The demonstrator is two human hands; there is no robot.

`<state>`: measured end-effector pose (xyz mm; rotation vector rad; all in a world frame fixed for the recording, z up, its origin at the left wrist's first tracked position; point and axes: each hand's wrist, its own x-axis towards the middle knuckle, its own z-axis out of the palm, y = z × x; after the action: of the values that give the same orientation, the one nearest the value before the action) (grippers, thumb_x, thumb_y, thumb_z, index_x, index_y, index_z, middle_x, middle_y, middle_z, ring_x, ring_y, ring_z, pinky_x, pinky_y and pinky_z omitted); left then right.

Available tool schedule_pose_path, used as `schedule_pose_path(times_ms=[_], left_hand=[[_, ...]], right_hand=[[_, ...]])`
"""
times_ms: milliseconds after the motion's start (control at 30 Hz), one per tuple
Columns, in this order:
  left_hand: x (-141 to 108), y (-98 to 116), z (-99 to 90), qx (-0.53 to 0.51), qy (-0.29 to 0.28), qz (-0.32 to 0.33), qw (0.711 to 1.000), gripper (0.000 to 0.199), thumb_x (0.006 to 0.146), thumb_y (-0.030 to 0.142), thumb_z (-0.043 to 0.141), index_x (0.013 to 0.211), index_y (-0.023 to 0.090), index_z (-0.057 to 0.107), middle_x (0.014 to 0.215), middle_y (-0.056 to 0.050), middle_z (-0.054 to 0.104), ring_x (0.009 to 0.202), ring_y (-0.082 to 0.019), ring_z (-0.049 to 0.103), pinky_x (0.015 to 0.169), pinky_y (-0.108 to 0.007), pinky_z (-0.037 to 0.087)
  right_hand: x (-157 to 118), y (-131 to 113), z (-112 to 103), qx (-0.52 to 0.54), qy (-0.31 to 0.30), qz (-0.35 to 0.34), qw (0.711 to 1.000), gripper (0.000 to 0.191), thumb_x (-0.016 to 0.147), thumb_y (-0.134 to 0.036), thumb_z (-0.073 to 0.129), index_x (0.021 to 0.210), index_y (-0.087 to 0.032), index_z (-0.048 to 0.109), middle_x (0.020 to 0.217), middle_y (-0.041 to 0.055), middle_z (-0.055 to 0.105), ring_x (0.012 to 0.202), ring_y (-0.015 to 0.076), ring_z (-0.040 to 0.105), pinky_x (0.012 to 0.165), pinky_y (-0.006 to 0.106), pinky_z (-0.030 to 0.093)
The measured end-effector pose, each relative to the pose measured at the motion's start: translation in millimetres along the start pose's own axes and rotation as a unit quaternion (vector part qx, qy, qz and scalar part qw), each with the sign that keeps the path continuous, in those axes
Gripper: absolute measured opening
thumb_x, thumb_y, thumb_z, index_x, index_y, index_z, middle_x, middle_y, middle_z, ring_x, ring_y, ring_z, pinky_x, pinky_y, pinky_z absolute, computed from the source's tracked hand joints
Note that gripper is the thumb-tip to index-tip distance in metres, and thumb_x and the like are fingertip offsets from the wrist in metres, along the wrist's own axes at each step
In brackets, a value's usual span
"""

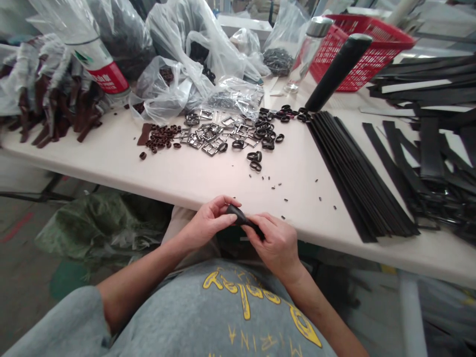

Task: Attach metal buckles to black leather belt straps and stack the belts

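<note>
Head view shows the person's left hand (pixel 211 220) and right hand (pixel 277 243) together at the near edge of a long, pale, smooth-topped table (pixel 201 176), both gripping a smooth, bent black strip-like piece (pixel 237 215). The left thumb and fingers pinch its rounded, folded-looking end, while the right hand is closed over the other part, its fingers curled and hiding much of it; whether the piece touches the table edge cannot be told. Beyond the hands, tiny dark bits (pixel 286 200) lie scattered over the tabletop. Further back stand a loose heap of small brown rings (pixel 163 138), a pile of shiny silvery rectangular metal buckles (pixel 210 136) just beside it, and a cluster of black oval loops (pixel 265 130) to the right of the buckles. A row of long, flat black strips (pixel 357 178) lies slantwise on the right, with a thick black cylinder (pixel 338 74) tilted at its far end, near a red plastic lattice basket (pixel 357 54). Crumpled clear plastic bags (pixel 182 29) sit behind the buckles.
</note>
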<state>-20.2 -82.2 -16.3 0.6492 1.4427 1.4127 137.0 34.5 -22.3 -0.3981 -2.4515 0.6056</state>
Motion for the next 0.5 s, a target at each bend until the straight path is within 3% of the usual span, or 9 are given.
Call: schedule_pose_path(times_ms=[100, 167, 233, 367, 433, 500], left_hand=[[-1, 2, -3.6, 0.189, -0.004, 0.124, 0.974, 0.025, 0.082, 0.018, 0.067, 0.107, 0.021, 0.071, 0.103, -0.005, 0.072, 0.097, -0.018, 0.067, 0.09, -0.031, 0.052], [-2, 1, -3.6, 0.293, 0.002, 0.214, 0.932, 0.021, 0.084, 0.017, 0.066, 0.103, 0.022, 0.074, 0.114, -0.008, 0.071, 0.108, -0.02, 0.066, 0.098, -0.034, 0.051], [-2, -2, -2.1, 0.352, 0.011, 0.278, 0.894, 0.017, 0.088, 0.019, 0.064, 0.1, 0.022, 0.076, 0.114, -0.009, 0.071, 0.106, -0.02, 0.067, 0.096, -0.034, 0.053], [1, 2, 1.9, 0.366, 0.033, 0.362, 0.857, 0.011, 0.09, 0.023, 0.065, 0.092, 0.02, 0.076, 0.099, -0.008, 0.075, 0.101, -0.019, 0.068, 0.093, -0.035, 0.055], [2, 12, 2.1, 0.325, 0.015, 0.383, 0.865, 0.015, 0.092, 0.027, 0.064, 0.086, 0.019, 0.076, 0.094, -0.008, 0.076, 0.1, -0.02, 0.069, 0.094, -0.034, 0.055], [-2, 28, -0.1, 0.263, -0.051, 0.386, 0.882, 0.029, 0.095, 0.038, 0.059, 0.082, 0.018, 0.075, 0.09, -0.01, 0.076, 0.089, -0.018, 0.071, 0.086, -0.03, 0.057]], right_hand=[[0, -1, 0, -0.016, -0.01, -0.008, 1.0, 0.015, 0.095, -0.021, 0.059, 0.084, -0.018, 0.069, 0.074, 0.0027, 0.071, 0.066, 0.0147, 0.064, 0.063, 0.027, 0.044], [0, -1, 0, -0.029, -0.02, -0.016, 0.999, 0.017, 0.095, -0.019, 0.057, 0.082, -0.018, 0.069, 0.073, 0.003, 0.07, 0.065, 0.0149, 0.063, 0.063, 0.027, 0.042], [0, -2, 1, -0.036, -0.028, -0.025, 0.999, 0.019, 0.095, -0.019, 0.056, 0.081, -0.017, 0.068, 0.072, 0.0035, 0.069, 0.064, 0.0154, 0.062, 0.063, 0.028, 0.042], [2, -1, 0, -0.028, -0.016, -0.037, 0.999, 0.019, 0.096, -0.02, 0.056, 0.081, -0.018, 0.067, 0.07, 0.0019, 0.067, 0.062, 0.0147, 0.06, 0.062, 0.027, 0.041], [3, 5, -4, -0.019, -0.007, -0.028, 0.999, 0.017, 0.097, -0.02, 0.055, 0.084, -0.018, 0.067, 0.071, 0.0012, 0.068, 0.063, 0.0141, 0.062, 0.062, 0.026, 0.041], [3, 18, -12, -0.021, 0.009, -0.005, 1.0, 0.015, 0.097, -0.023, 0.056, 0.087, -0.019, 0.066, 0.074, 0.0008, 0.069, 0.063, 0.0134, 0.064, 0.063, 0.025, 0.043]])
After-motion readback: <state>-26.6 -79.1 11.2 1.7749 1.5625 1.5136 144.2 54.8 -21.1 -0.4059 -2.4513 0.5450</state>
